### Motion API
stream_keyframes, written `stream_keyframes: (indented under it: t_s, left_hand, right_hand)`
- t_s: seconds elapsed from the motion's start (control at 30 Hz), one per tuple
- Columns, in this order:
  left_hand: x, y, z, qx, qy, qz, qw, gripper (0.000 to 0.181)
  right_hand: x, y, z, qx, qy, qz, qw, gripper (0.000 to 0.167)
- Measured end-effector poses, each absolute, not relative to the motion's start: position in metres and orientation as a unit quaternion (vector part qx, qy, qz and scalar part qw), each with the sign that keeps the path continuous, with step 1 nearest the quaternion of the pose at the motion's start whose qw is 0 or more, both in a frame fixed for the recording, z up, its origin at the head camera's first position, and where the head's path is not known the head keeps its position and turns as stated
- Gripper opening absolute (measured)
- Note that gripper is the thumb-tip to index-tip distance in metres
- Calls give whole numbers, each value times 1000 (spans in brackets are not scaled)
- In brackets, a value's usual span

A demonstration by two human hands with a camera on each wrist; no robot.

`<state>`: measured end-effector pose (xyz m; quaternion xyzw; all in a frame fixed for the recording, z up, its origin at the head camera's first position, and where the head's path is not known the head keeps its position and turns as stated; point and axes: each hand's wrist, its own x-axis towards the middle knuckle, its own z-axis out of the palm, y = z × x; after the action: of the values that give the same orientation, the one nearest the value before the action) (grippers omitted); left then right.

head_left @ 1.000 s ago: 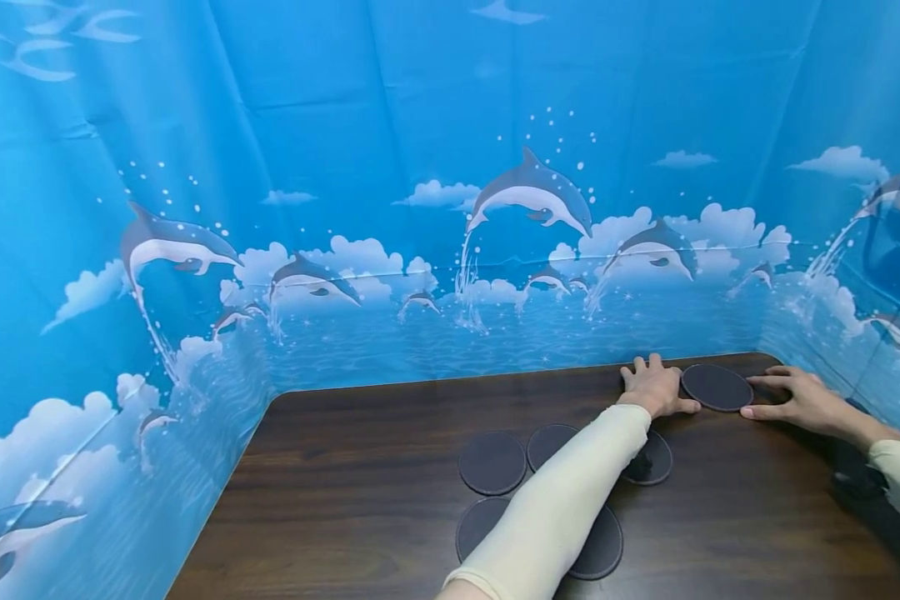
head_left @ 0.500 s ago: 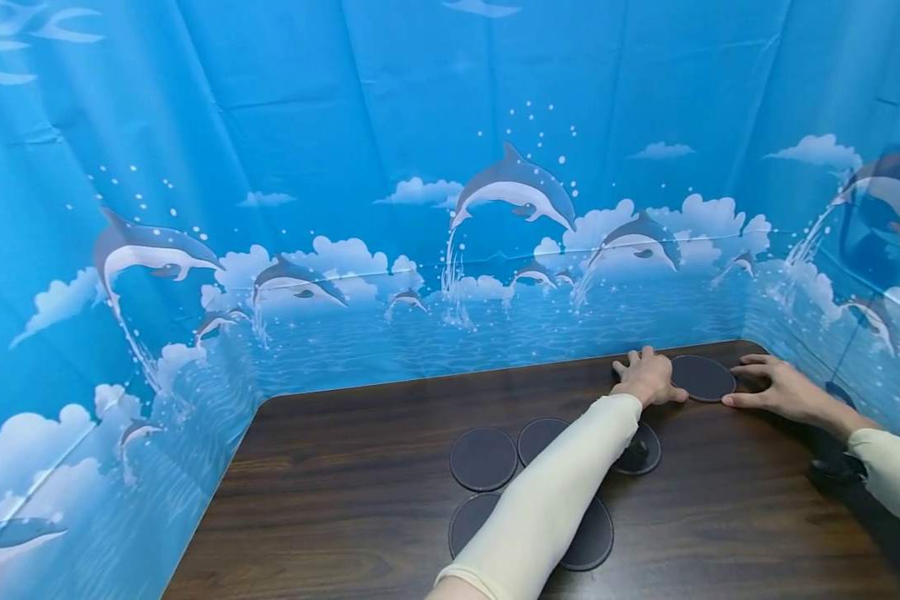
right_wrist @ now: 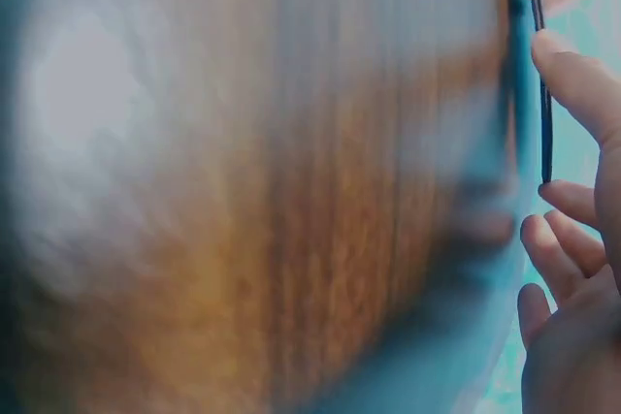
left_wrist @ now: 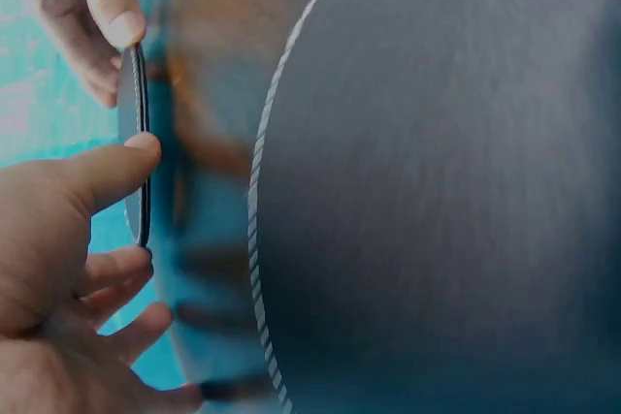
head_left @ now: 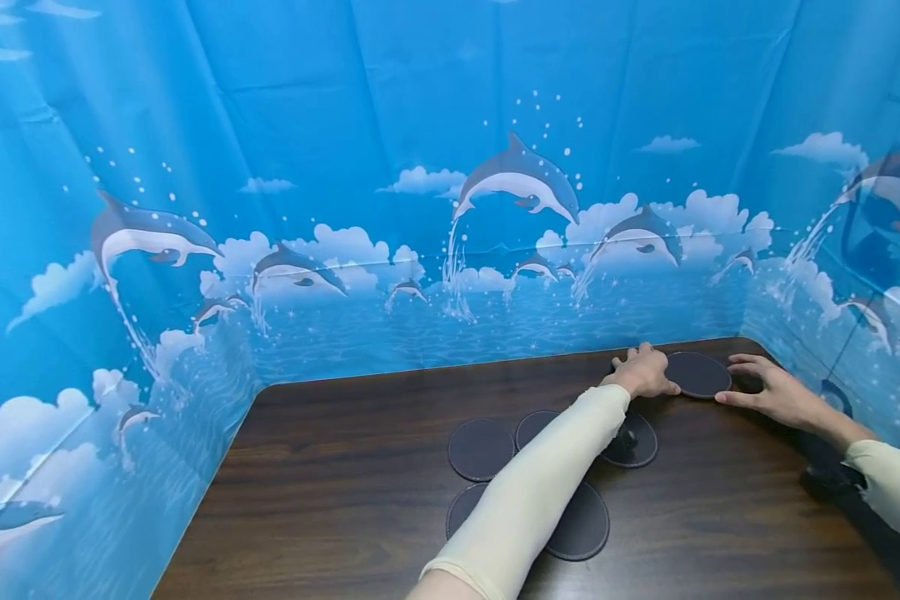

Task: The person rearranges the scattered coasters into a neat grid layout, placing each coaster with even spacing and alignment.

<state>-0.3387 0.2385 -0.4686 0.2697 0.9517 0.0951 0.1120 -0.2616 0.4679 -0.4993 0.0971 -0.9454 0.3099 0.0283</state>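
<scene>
A round dark coaster [head_left: 697,375] with a stitched rim is held between both hands at the table's back right corner. My left hand [head_left: 642,372] holds its left edge, and my right hand [head_left: 772,392] its right edge. In the left wrist view the coaster [left_wrist: 143,191] appears edge-on, with the left hand's [left_wrist: 58,239] thumb and a finger at its rim. The right wrist view likewise has the right hand's [right_wrist: 592,239] thumb and finger on the coaster's [right_wrist: 546,133] rim. Whether it touches the table cannot be told.
Several matching coasters lie mid-table, among them a back-left coaster [head_left: 482,450] and a front-right coaster [head_left: 581,525]; the left sleeve [head_left: 532,492] partly covers the group. A dolphin-print curtain [head_left: 420,167] encloses the dark wooden table [head_left: 330,500] at back and sides.
The head view has shifted slightly, so everything sits a little differently in frame. Both hands keep the coaster at nearly the same place by the back right corner.
</scene>
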Motion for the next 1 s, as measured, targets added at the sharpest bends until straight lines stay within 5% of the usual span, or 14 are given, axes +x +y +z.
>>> stream_keyframes:
  t_s: [0.27, 0.67, 1.0]
  left_hand:
    - [-343, 209, -459, 320, 933, 120, 114, 36]
    - [-331, 167, -448, 332, 924, 181, 49, 55]
    - [-317, 124, -449, 335, 923, 189, -5, 57]
  right_hand:
    - [-253, 446, -498, 93, -938, 328, 62, 76]
    - [-240, 426, -481, 120, -920, 342, 152, 63]
    - [-242, 397, -472, 141, -915, 341, 162, 69]
